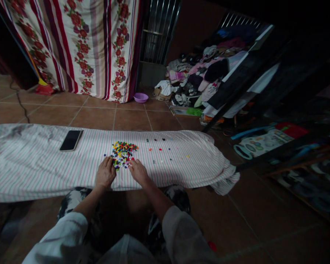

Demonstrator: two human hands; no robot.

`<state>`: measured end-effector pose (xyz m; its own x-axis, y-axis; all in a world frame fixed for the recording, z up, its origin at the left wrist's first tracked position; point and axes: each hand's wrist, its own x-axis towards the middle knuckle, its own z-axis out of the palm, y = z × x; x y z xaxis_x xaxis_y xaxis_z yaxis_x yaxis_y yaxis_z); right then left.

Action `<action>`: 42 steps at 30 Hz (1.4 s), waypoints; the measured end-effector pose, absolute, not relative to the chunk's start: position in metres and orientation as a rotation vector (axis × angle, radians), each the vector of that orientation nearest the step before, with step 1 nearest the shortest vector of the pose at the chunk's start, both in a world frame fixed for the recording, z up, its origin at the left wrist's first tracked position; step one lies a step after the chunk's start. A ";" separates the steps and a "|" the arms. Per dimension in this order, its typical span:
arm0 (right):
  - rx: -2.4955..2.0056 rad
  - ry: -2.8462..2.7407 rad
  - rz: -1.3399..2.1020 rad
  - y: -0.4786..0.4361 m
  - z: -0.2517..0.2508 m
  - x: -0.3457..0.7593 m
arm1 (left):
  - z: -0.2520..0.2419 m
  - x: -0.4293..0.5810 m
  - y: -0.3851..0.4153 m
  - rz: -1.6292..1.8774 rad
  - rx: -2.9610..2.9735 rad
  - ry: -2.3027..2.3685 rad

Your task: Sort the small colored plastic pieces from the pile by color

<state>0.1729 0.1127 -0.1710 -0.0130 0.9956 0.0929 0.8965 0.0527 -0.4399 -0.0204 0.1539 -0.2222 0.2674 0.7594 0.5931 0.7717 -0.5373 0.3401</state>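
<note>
A heap of tiny multicoloured pieces (pixel 123 148), like small beads or blocks, lies on a striped cloth (pixel 93 176). At the heap's near left edge rests my left hand (pixel 106 173), its fingers stretched forward and touching the pieces. My right hand (pixel 138 171) is at the near right edge, fingers curled and tips close together among pink and white pieces; whatever they pinch is too small to make out. To the right, several single pieces sit apart in loose rows, among them a red piece (pixel 160 149), a black piece (pixel 163 139) and a yellow piece (pixel 188 156).
A dark-screened phone (pixel 71 140) lies on the cloth at the left. Beyond are a floral curtain (pixel 99 47), a purple basin (pixel 140 97) and a red dustpan (pixel 44 89) on the tiled floor. Clothes (pixel 203 73) are heaped at the back right.
</note>
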 end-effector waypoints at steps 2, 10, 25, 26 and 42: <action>-1.899 -1.968 0.388 0.114 -0.169 0.173 | -0.221 -0.020 0.154 -1.133 -2.470 -1.531; -1.929 -1.905 0.447 0.115 -0.172 0.173 | -0.215 -0.018 0.151 -0.994 -2.402 -1.619; -1.678 -1.648 0.525 0.112 -0.196 0.187 | -0.220 -0.018 0.151 -0.921 -2.458 -1.585; -1.654 -1.617 0.532 0.111 -0.198 0.188 | -0.221 -0.018 0.151 -0.931 -2.456 -1.593; -1.871 -1.183 0.407 0.080 -0.180 0.258 | -0.218 -0.019 0.150 -0.963 -2.477 -1.599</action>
<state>0.2580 0.0804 -0.1802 0.4968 0.8522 0.1641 0.5708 -0.1785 -0.8014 -0.0195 0.1503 -0.2181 0.2759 0.8108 0.5163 0.8357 -0.4677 0.2878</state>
